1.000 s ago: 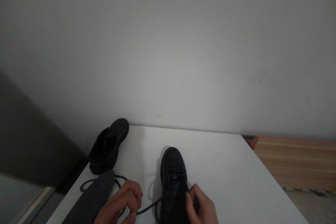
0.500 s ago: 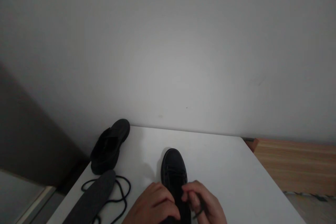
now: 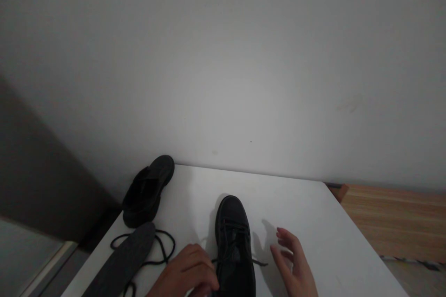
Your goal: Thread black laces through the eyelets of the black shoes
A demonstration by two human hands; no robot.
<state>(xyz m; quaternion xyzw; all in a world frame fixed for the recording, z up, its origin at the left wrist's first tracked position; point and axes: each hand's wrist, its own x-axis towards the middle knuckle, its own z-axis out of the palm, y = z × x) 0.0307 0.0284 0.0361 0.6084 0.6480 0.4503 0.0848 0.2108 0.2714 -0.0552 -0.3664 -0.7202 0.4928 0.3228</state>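
1. From my end of the feed, I can read no text, label or brand anywhere in view.
2. I make out no legible number or sign either.

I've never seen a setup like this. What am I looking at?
There's no machine: these are a person's bare hands, seen from a camera on their head, looking forward and down. On the white table lie a black shoe between the hands, another shoe at the far left, a grey insole and a loose lace. The right hand is open, holding nothing. The left hand is at the middle shoe's left side; its grip is hidden.
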